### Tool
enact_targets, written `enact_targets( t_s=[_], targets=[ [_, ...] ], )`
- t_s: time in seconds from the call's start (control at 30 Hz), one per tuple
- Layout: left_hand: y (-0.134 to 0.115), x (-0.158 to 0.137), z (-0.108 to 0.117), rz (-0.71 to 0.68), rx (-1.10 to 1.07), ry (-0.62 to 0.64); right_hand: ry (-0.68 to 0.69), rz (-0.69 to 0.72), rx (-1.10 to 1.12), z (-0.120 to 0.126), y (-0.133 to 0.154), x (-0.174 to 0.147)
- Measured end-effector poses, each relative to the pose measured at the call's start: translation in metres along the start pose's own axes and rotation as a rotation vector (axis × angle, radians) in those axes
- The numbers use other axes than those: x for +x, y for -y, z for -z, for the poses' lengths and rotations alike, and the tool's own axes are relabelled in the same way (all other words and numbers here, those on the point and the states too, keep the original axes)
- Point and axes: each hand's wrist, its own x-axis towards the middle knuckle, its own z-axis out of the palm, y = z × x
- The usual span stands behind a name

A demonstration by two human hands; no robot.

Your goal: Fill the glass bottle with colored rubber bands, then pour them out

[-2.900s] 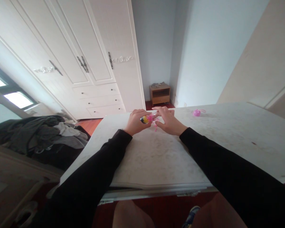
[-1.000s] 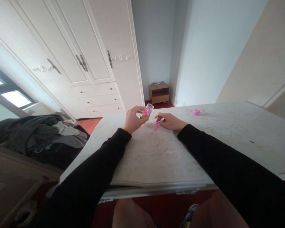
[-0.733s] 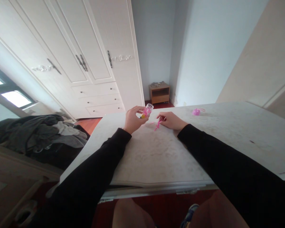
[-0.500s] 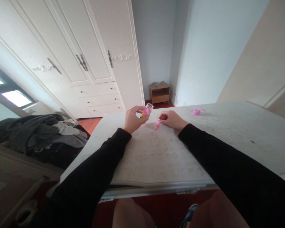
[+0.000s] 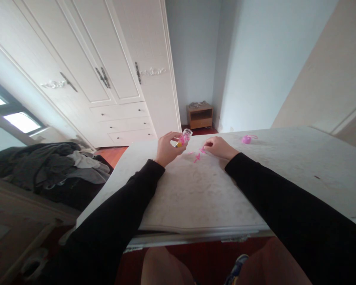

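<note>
My left hand (image 5: 169, 148) is closed around a small clear bottle (image 5: 186, 137), tilted with its uncapped mouth up and to the right. Pink pieces and a yellow patch show through its side. Just right of it, my right hand (image 5: 218, 147) pinches a small pink strip (image 5: 203, 150) at the fingertips, close above the tabletop. Several more pink strips (image 5: 197, 157) lie on the white table (image 5: 195, 198) between the hands; they are too small to make out in detail. A pink cap with a loop (image 5: 247, 139) rests beyond my right hand.
A small dark mark (image 5: 317, 177) is on the table's right side. Dark and grey clothes (image 5: 77, 170) are heaped left of the table. Behind stand a white wardrobe (image 5: 121, 83) and a small wooden cabinet (image 5: 199, 116).
My right hand has shifted slightly right, and a pink strip at its fingertips now shows apart from the others. The left hand and bottle have barely moved.
</note>
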Motion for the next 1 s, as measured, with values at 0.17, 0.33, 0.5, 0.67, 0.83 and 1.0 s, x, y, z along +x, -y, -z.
enact_targets(
  t_s=[0.17, 0.33, 0.5, 0.67, 0.83, 1.0],
  targets=[
    [0.001, -0.001, 0.000, -0.002, -0.001, -0.003, 0.064, 0.006, -0.039, 0.008, 0.003, -0.003],
    [0.000, 0.000, -0.001, -0.010, 0.006, -0.005, 0.069, 0.108, -0.071, 0.004, 0.004, -0.003],
    [0.000, -0.001, -0.001, -0.011, 0.010, -0.003, -0.006, 0.162, -0.093, -0.005, -0.002, 0.001],
    [0.000, -0.001, -0.001, -0.009, 0.018, 0.002, 0.005, 0.191, -0.077, -0.013, -0.007, 0.005],
    [-0.001, 0.000, -0.002, -0.007, 0.018, 0.001, -0.046, 0.225, -0.022, -0.019, 0.003, 0.008],
    [-0.001, -0.001, -0.003, -0.027, 0.000, -0.007, -0.038, 0.297, 0.052, -0.034, 0.018, 0.014]
  ],
)
